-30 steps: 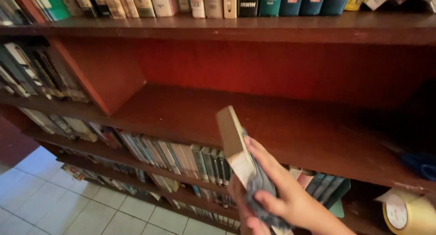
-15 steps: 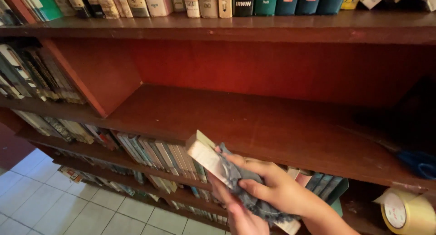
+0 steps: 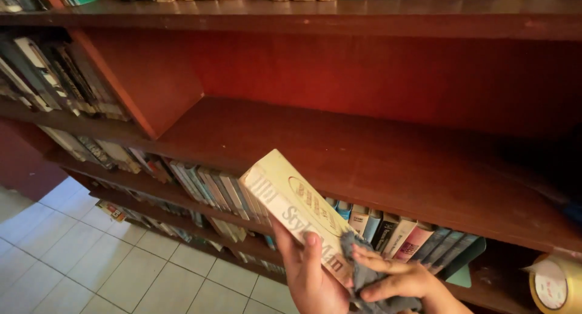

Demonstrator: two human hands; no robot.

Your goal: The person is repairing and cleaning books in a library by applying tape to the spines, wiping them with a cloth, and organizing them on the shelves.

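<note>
Before dark red wooden shelves (image 3: 339, 150), a stiff, light cream paperback book (image 3: 297, 211) is gripped by the left hand (image 3: 312, 277) at its lower spine, a soft grey cloth (image 3: 370, 277) pressed on by the right hand (image 3: 406, 283).

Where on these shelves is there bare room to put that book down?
The middle shelf is bare from the slanted divider rightward. The shelves above, left and below are packed with books. The left hand holds the book; the right hand presses a grey cloth on it.
</note>
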